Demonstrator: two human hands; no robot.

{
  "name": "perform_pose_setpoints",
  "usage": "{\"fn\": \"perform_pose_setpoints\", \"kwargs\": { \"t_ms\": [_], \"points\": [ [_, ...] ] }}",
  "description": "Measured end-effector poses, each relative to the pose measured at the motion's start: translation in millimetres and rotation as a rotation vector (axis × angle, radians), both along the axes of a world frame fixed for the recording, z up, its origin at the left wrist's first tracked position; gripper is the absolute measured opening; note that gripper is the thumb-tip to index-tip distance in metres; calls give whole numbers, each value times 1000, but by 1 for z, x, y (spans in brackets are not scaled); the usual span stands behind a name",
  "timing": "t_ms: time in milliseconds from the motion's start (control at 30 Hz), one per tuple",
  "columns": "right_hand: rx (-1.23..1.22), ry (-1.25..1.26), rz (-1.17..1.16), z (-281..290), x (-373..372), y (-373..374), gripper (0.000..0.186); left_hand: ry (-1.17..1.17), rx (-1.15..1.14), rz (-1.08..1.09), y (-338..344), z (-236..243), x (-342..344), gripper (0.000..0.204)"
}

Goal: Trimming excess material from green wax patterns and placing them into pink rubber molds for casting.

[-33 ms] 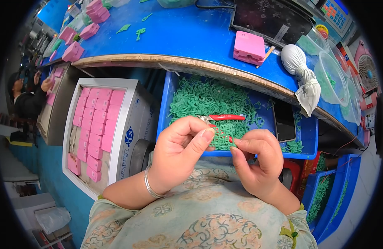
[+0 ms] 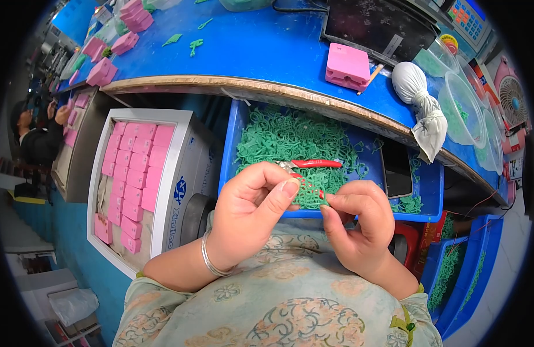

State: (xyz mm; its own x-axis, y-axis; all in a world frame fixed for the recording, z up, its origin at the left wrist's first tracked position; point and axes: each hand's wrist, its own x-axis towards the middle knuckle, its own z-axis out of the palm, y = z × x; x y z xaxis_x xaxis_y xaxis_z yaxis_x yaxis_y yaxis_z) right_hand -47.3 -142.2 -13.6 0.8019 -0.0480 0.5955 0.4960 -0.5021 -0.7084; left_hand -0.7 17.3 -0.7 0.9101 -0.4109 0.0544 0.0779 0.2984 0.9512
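Note:
Between my two hands is a small green openwork piece [image 2: 309,198] with a grid-like pattern. My left hand [image 2: 252,211] pinches its left edge between thumb and forefinger. The fingertips of my right hand [image 2: 359,222] are closed on its right edge. Just beyond the piece, pliers with red handles [image 2: 316,163] lie on a heap of green openwork pieces [image 2: 296,136]. Part of the pliers is hidden behind my left hand and the held piece. The heap fills much of a blue tray [image 2: 227,150] in front of me.
A dark phone-like slab [image 2: 397,170] lies in the tray's right side. Left stands a white box [image 2: 192,133] topped with pink blocks [image 2: 134,179]. The blue worktop [image 2: 249,52] carries a pink block [image 2: 347,65], a tied white cloth bag [image 2: 417,95] and plastic bowls [image 2: 461,110]. Another person [image 2: 38,136] works far left.
My hands and the green piece stay nearly still. At the far left, the other person's hand has shifted slightly over the pink blocks.

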Motion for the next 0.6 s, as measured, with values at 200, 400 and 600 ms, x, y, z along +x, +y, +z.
{"fn": "perform_pose_setpoints", "kwargs": {
  "t_ms": [200, 400, 600],
  "points": [
    [-15, 94, 72, -2, 1, 1, 17, -27, -32, -54, 5, -8, 3, 10],
    [83, 111, 62, -2, 1, 4, 18, -224, 41, -60, 5, -20, 4, 20],
    [61, 113, 77, -3, 0, 4, 19, -308, 53, -11, 1, -22, 2, 23]
  ]
}}
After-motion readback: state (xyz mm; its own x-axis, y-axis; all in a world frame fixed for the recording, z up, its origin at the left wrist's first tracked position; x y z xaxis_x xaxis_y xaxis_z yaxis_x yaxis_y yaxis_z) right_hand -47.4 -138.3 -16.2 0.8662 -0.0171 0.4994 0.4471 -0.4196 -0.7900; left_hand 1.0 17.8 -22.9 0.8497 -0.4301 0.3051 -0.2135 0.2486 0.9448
